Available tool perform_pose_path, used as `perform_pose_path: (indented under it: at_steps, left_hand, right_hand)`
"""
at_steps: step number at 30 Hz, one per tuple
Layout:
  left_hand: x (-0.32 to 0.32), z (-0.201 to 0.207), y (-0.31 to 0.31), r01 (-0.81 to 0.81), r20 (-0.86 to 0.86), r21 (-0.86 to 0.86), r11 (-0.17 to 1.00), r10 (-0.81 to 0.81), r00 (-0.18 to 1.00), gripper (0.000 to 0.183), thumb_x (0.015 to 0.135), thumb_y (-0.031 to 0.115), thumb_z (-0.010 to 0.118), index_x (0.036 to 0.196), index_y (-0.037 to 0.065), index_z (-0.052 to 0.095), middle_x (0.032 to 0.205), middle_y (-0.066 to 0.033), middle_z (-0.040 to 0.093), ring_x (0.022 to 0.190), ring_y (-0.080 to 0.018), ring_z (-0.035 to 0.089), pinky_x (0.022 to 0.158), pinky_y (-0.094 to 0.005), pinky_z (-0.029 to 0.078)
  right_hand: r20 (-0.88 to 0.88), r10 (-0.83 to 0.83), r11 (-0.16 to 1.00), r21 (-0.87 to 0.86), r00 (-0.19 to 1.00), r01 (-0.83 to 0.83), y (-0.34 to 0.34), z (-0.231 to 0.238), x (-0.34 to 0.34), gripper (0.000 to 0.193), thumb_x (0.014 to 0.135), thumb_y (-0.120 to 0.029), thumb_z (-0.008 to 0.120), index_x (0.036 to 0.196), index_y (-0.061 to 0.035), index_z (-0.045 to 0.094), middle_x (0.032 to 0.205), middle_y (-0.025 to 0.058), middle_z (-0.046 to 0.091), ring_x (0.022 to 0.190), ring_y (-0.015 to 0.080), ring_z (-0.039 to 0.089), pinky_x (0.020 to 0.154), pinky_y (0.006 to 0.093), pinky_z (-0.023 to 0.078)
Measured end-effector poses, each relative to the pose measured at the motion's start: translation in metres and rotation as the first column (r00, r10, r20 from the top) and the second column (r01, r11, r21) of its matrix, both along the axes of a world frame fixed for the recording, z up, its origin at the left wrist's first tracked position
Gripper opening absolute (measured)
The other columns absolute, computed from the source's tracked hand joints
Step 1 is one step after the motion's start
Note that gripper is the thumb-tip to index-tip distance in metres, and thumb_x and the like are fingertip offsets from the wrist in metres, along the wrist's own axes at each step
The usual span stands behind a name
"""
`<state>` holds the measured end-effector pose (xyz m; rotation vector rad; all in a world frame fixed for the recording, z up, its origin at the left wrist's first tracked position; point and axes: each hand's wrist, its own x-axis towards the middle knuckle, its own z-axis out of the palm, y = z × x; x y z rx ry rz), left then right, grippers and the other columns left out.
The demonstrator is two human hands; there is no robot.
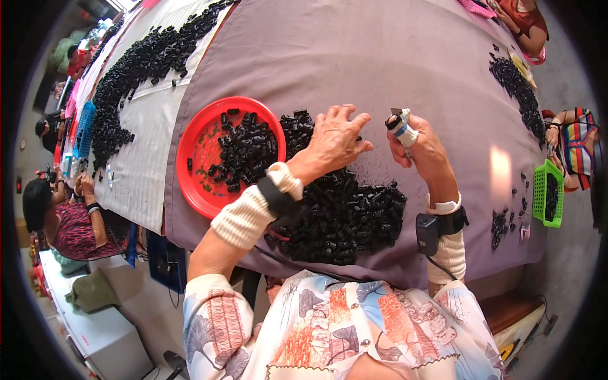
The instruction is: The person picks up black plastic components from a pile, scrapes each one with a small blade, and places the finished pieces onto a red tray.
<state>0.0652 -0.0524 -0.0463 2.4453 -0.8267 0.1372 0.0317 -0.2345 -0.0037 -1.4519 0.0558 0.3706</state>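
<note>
My left hand (339, 139) is stretched over a heap of small black plastic parts (348, 218), its fingers apart and nothing visible in them. Just left of it stands a round red tray (190, 155), partly filled with more black parts (248, 149). To the right, my right hand (425, 149) is raised over the cloth, closed around a short blade tool (400, 125). This tool has a flat grey tip, a dark section and a white and blue wrapping; whether a black part is held with it I cannot tell.
A mauve cloth (380, 57) covers the table. More black parts lie along the left (149, 57) and right (516, 85) sides. People sit at both sides; a green basket (539, 190) stands near the right edge and a blue basket (83, 130) at the far left.
</note>
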Motion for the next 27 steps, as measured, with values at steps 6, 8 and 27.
perform_pose_path:
  at_steps: [6, 8, 27]
  left_hand:
    - [-0.003, -0.020, 0.005, 0.123, -0.038, 0.251, 0.960, -0.118, 0.992, 0.037, 0.070, 0.025, 0.069, 0.101, 0.009, 0.057, 0.104, -0.0107, 0.052, 0.101, -0.0286, 0.048, 0.081, -0.0424, 0.041]
    - [-0.015, -0.024, 0.014, 0.171, -0.025, 0.194, 0.966, -0.169, 0.985, 0.031, 0.070, 0.018, 0.069, 0.097, 0.009, 0.057, 0.099, -0.0093, 0.052, 0.096, -0.0280, 0.049, 0.079, -0.0397, 0.041]
    - [-0.059, 0.004, 0.053, 0.179, -0.038, -0.022, 0.984, -0.180, 0.983, 0.018, 0.070, 0.002, 0.063, 0.087, 0.005, 0.057, 0.090, -0.0088, 0.055, 0.090, -0.0271, 0.053, 0.079, -0.0374, 0.041]
  right_hand:
    - [0.013, -0.002, 1.000, -0.006, 1.000, 0.002, -0.007, -0.007, -0.003, 0.011, 0.084, -0.013, 0.044, 0.081, -0.0063, 0.053, 0.054, -0.0017, 0.042, 0.043, 0.0060, 0.040, 0.037, 0.0204, 0.029]
    - [-0.005, 0.006, 1.000, -0.007, 1.000, -0.006, -0.005, -0.008, -0.003, 0.014, 0.085, -0.020, 0.050, 0.079, -0.0074, 0.051, 0.053, -0.0022, 0.042, 0.042, 0.0058, 0.039, 0.037, 0.0202, 0.029]
    - [-0.059, 0.099, 0.985, -0.134, 0.993, -0.106, 0.014, -0.009, -0.012, 0.023, 0.080, -0.028, 0.061, 0.075, -0.0093, 0.050, 0.052, -0.0016, 0.044, 0.041, 0.0056, 0.040, 0.037, 0.0204, 0.029]
